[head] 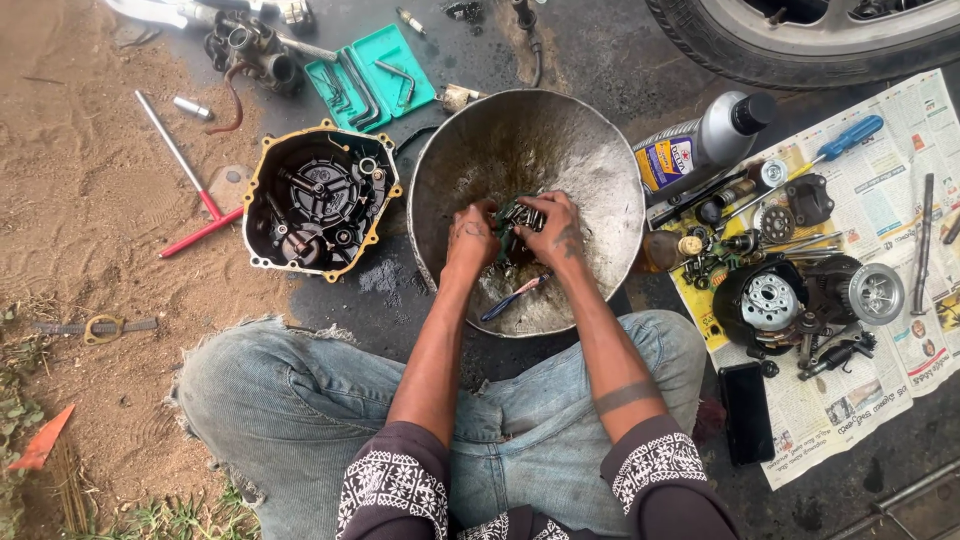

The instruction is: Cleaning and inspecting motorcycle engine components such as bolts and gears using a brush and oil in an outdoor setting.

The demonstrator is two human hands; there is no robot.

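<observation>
Both forearms reach forward and down from the lap into a wide, dented metal basin (600, 190) that sits on the ground between the knees. The left hand (470, 235) and right hand (556, 232) meet at the basin's middle, fingers curled toward each other and clamped together on a small dark metal part (518, 218) — a greasy cluster, too smeared to name more closely. The wrists are bent down, knuckles up, the part held just above the wet basin bottom. A toothbrush (512, 297) with a blue and pink handle lies in the basin just below the hands, untouched.

To the left of the basin lies an engine cover (318, 200), inner face up, with a green hex-key case (372, 75) beyond it and a red-handled T-wrench (195, 190) on the sand. To the right, a grey oil bottle (705, 140) lies tilted on a newspaper (880, 390) — spread with clutch parts, a blue screwdriver (845, 137) and a black phone (746, 412) beside it.
</observation>
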